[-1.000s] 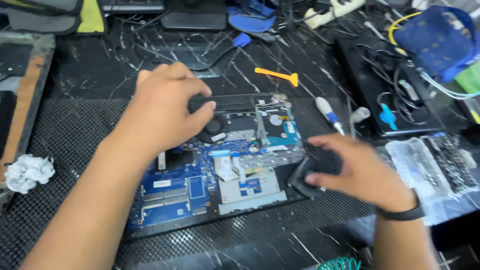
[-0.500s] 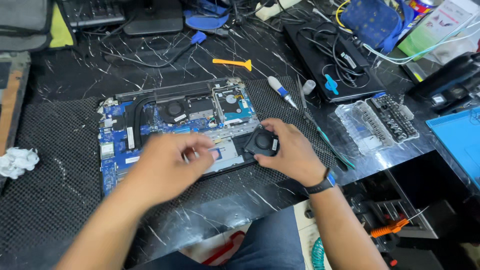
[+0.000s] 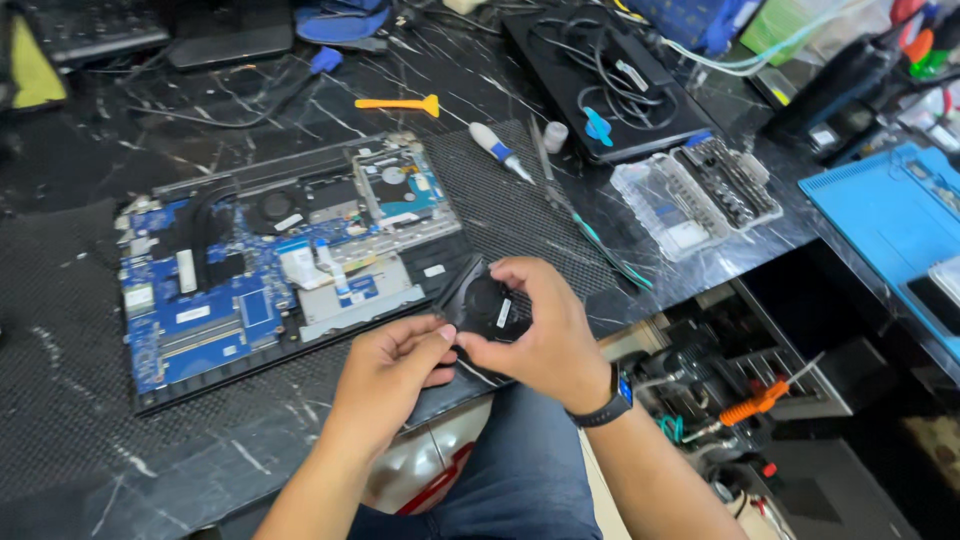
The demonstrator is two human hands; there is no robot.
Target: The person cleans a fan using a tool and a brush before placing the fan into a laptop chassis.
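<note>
Surface: black marble bench (image 3: 90, 470) sitting under a dark mesh mat (image 3: 60, 330).
Landmark: opened laptop (image 3: 280, 270), blue board showing.
Fan: black cooling fan (image 3: 487, 303) hovering just off the laptop's right front corner.
Right hand (image 3: 545, 335): gripping the fan, fingers curling over its top.
Left hand (image 3: 385, 375): pinching the fan's lower-left edge.
Beyond the laptop: orange pry tool (image 3: 398, 103) lying flat.

The fan (image 3: 490, 305) held in the right hand (image 3: 540, 335) is black, with a small white label. The opened laptop (image 3: 280, 260) shows a blue board, black casing and a grey-silver plate. Beneath it lies a black mat (image 3: 500, 215) with a fine dotted weave, on a black table (image 3: 90, 140) veined in white (marble-like). The pry tool (image 3: 398, 102) is orange; the screwdriver (image 3: 500, 150) is white and blue. The wristband (image 3: 605, 405) is black.
</note>
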